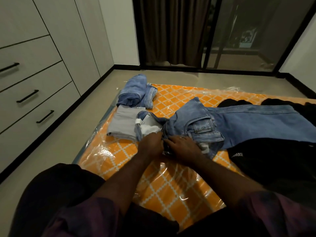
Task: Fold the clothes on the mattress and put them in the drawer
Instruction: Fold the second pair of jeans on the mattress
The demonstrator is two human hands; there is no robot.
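Note:
Light blue jeans (239,120) lie spread across the orange checked mattress (171,185), waistband toward me, legs running to the right. My left hand (151,142) and my right hand (183,146) meet at the waistband opening, fingers curled on the denim there. The white pocket lining (150,128) shows inside the open fly. A folded grey garment (123,124) lies just left of the jeans. Folded blue jeans (136,90) sit at the mattress's far left corner.
A black Converse garment (273,161) lies at the right, more dark clothes (239,102) behind the jeans. White drawers with black handles (27,96) line the left wall. The mattress is wrapped in clear plastic. Bare floor runs between it and the drawers.

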